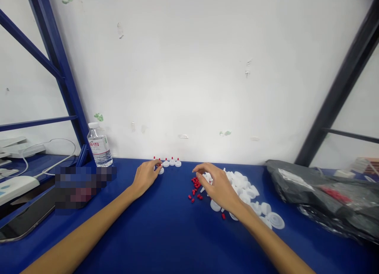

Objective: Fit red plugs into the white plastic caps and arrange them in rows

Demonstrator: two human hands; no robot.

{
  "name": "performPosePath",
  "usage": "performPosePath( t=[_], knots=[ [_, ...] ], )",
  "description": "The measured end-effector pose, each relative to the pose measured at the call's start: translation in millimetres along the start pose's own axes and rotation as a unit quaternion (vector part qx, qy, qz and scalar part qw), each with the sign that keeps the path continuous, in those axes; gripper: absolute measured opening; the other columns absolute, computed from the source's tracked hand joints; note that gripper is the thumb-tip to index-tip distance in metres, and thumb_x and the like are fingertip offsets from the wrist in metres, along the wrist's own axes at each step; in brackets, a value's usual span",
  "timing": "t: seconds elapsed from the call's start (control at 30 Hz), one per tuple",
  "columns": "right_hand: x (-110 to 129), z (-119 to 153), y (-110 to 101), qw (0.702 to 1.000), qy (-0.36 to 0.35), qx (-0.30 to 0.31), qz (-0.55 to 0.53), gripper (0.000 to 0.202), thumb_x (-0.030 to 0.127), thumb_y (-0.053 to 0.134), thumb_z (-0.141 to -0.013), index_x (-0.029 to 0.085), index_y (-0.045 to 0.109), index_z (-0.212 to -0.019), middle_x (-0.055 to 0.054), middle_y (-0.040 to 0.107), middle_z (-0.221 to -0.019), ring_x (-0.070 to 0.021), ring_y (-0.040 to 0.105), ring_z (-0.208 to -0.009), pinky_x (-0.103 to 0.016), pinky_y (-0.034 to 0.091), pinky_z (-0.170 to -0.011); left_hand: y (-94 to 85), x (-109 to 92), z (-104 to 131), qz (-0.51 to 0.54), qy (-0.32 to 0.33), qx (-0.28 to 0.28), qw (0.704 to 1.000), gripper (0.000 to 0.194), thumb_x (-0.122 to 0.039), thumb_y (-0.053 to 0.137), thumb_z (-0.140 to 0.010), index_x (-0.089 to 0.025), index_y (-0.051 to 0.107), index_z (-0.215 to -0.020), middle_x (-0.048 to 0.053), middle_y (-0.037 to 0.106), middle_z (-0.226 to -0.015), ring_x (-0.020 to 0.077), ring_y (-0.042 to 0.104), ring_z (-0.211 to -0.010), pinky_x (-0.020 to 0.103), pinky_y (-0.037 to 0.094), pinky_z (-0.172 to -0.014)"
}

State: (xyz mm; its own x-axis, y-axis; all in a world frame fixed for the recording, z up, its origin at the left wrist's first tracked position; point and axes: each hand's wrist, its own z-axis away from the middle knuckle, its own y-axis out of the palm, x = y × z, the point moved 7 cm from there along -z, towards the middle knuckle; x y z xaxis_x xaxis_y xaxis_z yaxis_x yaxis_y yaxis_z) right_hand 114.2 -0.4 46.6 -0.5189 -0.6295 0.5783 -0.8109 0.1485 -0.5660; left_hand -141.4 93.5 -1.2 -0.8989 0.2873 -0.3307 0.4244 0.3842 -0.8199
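My left hand [147, 175] rests at the back of the blue table, its thumb and fingers closed around the red tip of a white nozzle cap [161, 171]. Beside it, along the wall, stand several more white nozzle caps with red tips [172, 162], all upright. My right hand [217, 185] hovers at the loose parts, thumb and index finger curved with a gap between them and nothing visible in it. Under its fingertips lie several small red tip caps [196, 182]. A heap of loose white nozzle caps [241, 185] spreads behind and right of this hand, which partly hides it.
A water bottle [100, 145] stands at the back left. Nearer on the left are a phone [26, 218] and a white power strip [17, 188] with cables. A grey plastic bag [319, 191] lies on the right. Blue table surface [166, 230] extends between my forearms.
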Motion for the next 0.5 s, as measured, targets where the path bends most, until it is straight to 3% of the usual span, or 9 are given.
performPosePath(
  t=[0.1,0.2,0.27,0.37,0.43,0.5],
  knots=[
    [-2.5,-1.1,-6.5,0.999,0.015,-0.034,-0.015,0.020,0.032,0.060,-0.092,0.026,0.063,-0.111,-0.001,0.072,-0.095,-0.0190,0.067,-0.088,-0.030,0.049,-0.078,3.4,4.7,-2.1,0.013,-0.006,0.004,1.000,0.032,-0.033,0.047,-0.094,-0.024,0.066,-0.119,0.002,0.076,-0.103,0.0230,0.070,-0.088,0.030,0.048,-0.073],
    [-4.6,-2.5,-15.7,0.998,0.028,-0.057,-0.007,0.019,0.041,0.059,-0.093,0.023,0.067,-0.089,0.001,0.072,-0.079,-0.0173,0.067,-0.074,-0.028,0.048,-0.074,3.7,5.3,-2.2,0.019,-0.007,0.004,1.000,0.033,-0.034,0.049,-0.093,-0.023,0.063,-0.121,0.003,0.075,-0.103,0.0217,0.070,-0.083,0.030,0.049,-0.073],
    [-7.6,-3.6,-21.6,0.997,0.046,-0.059,0.012,0.035,0.044,0.051,-0.098,0.022,0.065,-0.075,0.001,0.070,-0.070,-0.0157,0.065,-0.065,-0.028,0.045,-0.069,-2.3,0.9,-0.3,0.009,0.000,-0.023,1.000,0.035,-0.034,0.049,-0.093,-0.021,0.062,-0.123,0.005,0.073,-0.108,0.0213,0.069,-0.081,0.031,0.049,-0.076],
    [-9.9,-5.8,-30.0,0.995,0.041,-0.061,0.065,0.045,0.043,0.042,-0.102,0.021,0.063,-0.068,0.001,0.069,-0.067,-0.0158,0.064,-0.065,-0.030,0.043,-0.070,-14.1,-15.4,6.5,-0.008,0.029,-0.077,0.997,0.033,-0.033,0.046,-0.095,-0.022,0.060,-0.123,0.007,0.066,-0.114,0.0179,0.066,-0.073,0.031,0.048,-0.073],
    [-10.6,-6.9,-34.3,0.992,0.018,-0.062,0.113,0.031,0.039,0.048,-0.100,0.023,0.067,-0.082,0.001,0.071,-0.074,-0.0172,0.065,-0.073,-0.032,0.043,-0.078,-16.3,-32.7,13.1,0.005,0.065,-0.080,0.995,0.029,-0.030,0.044,-0.096,-0.023,0.062,-0.117,0.006,0.064,-0.111,0.0150,0.062,-0.067,0.030,0.047,-0.070],
    [-14.5,-7.3,-34.0,0.988,0.005,-0.039,0.152,0.019,0.037,0.055,-0.096,0.025,0.067,-0.104,0.000,0.073,-0.085,-0.0191,0.065,-0.083,-0.034,0.042,-0.085,-12.1,-53.6,21.3,0.039,0.112,-0.047,0.992,0.023,-0.027,0.046,-0.094,-0.022,0.065,-0.107,0.004,0.064,-0.100,0.0135,0.059,-0.065,0.028,0.046,-0.069]
  ],
)
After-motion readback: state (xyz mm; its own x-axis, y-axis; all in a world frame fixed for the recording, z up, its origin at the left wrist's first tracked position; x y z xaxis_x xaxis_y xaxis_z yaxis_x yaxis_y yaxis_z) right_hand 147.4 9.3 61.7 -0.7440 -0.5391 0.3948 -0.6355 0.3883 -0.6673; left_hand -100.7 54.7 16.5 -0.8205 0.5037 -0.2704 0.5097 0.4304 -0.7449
